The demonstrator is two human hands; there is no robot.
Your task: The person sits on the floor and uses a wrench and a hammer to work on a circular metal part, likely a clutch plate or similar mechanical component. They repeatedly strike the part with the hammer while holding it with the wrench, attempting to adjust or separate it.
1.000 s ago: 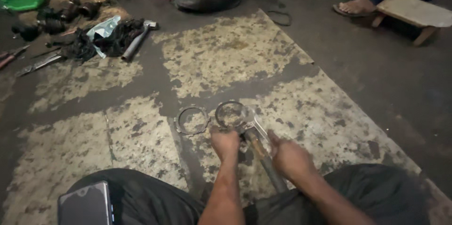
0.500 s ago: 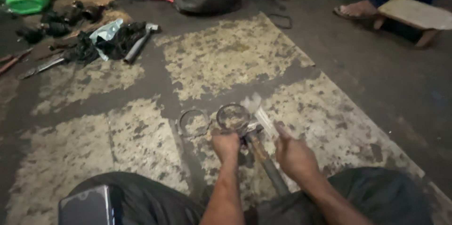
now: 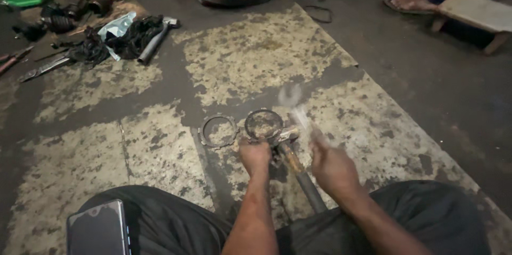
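While a toothed metal ring lies on the floor just left of the round metal part, the left hand sits closed against that part's near edge. Right of the part, a greasy shaft runs back towards the knees, and the right hand grips a blurred spanner.

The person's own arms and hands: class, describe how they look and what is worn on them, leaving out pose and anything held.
Both forearms are bare, with no sleeves in view. The left hand and right hand wear no gloves, and no watch, ring or band shows. The right hand is motion-blurred, so its fingers cannot be made out finely. Dark trousers cover the legs.
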